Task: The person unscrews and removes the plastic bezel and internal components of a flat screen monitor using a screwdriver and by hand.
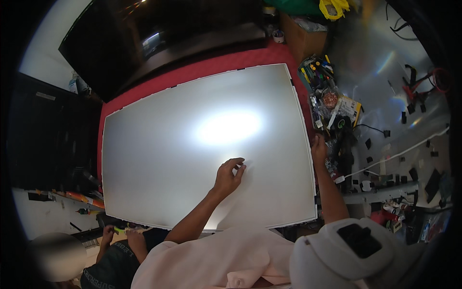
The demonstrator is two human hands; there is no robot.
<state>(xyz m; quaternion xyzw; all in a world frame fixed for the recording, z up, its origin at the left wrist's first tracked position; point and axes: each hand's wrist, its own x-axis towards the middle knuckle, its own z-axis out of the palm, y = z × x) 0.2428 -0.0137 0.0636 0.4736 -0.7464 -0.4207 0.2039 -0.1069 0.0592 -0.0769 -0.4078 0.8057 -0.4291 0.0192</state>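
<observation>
A large white rectangular panel [159, 159], like the diffuser sheet of a TV screen, lies flat in front of me with a bright glare spot on it. Over its lower middle is my left hand [230, 176], fingers curved and thumb a little apart, with nothing visible between them. Whether it touches the surface I cannot tell. My right hand [318, 150] is at the panel's right edge, beside the heap of tools. Its fingers are partly hidden, so I cannot see what they grip, if anything.
Red cloth [276, 55] lies under the panel. A large black TV screen [159, 38] stands behind. A tool heap [317, 72], cardboard box [305, 41] and white cable [390, 159] are on the right. At lower left, another person's hands [134, 238] hold something yellow-green.
</observation>
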